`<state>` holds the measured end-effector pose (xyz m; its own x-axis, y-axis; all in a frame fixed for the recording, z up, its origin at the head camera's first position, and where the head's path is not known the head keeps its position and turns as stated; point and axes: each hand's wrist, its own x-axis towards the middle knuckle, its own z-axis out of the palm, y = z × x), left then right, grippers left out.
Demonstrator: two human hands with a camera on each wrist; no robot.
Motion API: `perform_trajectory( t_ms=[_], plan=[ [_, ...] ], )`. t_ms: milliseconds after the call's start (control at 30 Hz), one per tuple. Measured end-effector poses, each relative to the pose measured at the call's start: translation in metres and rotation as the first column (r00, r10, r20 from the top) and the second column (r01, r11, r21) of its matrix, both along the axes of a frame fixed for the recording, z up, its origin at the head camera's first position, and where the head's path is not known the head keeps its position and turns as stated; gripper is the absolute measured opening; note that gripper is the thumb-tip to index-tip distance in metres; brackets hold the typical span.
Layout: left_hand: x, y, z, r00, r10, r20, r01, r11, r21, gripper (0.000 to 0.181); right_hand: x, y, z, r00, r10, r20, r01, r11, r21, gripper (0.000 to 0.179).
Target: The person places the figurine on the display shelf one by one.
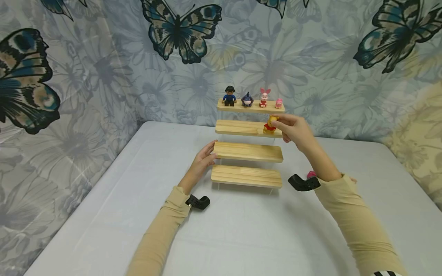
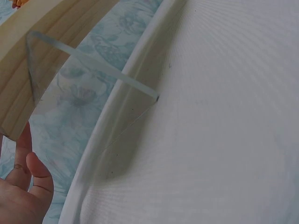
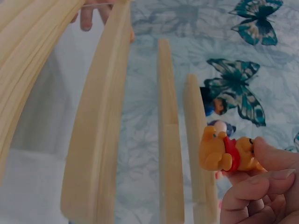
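Apparently placing bear figure [image 1: 269,127], pinched in right hand [image 1: 297,128], on second-highest shelf [image 1: 238,127]. Touching third shelf [image 1: 248,151] with parted thumb and fingers of left hand [image 1: 199,164]. Likely next: settle, release.

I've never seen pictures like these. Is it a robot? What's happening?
No, you see a person's bare left hand and right hand. The wide picture comes from a camera on the person's head; the others from one on each wrist. On the white table stand a rack with four pale wooden shelves and, partly hidden, something pink. The top shelf holds a black-haired figure in blue, a bluish donkey figure, a pink long-eared figure in red and a tiny pink figure. The right hand pinches a yellow plastic-looking bear in a red shirt, near the second shelf down. The left hand touches the left end of the third.
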<state>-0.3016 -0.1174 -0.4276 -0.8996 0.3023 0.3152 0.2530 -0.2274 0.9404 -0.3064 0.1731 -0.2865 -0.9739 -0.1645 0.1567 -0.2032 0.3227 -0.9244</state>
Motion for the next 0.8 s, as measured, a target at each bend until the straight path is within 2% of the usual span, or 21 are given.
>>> perform_trajectory(
  t_ms=[267, 467, 667, 800],
  plan=[
    [-0.001, 0.0, 0.002, 0.997, -0.008, 0.076, 0.006, 1.0, 0.017, 0.054, -0.009, -0.024, -0.003, 0.998, 0.055, -0.004, -0.055, 0.994, -0.095, 0.047],
    [0.001, 0.001, 0.003, 0.996, -0.017, 0.093, 0.015, 1.0, 0.024, 0.055, -0.015, -0.041, -0.009, 0.996, 0.087, -0.002, -0.086, 0.987, -0.137, 0.046],
    [-0.001, 0.002, 0.002, 0.996, -0.02, 0.084, 0.019, 1.0, 0.02, 0.057, -0.02, -0.056, -0.004, 0.992, 0.126, 0.018, -0.122, 0.981, -0.153, 0.047],
    [-0.001, 0.001, 0.002, 0.996, -0.023, 0.09, 0.022, 1.0, 0.018, 0.056, -0.024, -0.068, -0.002, 0.991, 0.129, 0.02, -0.124, 0.979, -0.159, 0.042]
  ],
)
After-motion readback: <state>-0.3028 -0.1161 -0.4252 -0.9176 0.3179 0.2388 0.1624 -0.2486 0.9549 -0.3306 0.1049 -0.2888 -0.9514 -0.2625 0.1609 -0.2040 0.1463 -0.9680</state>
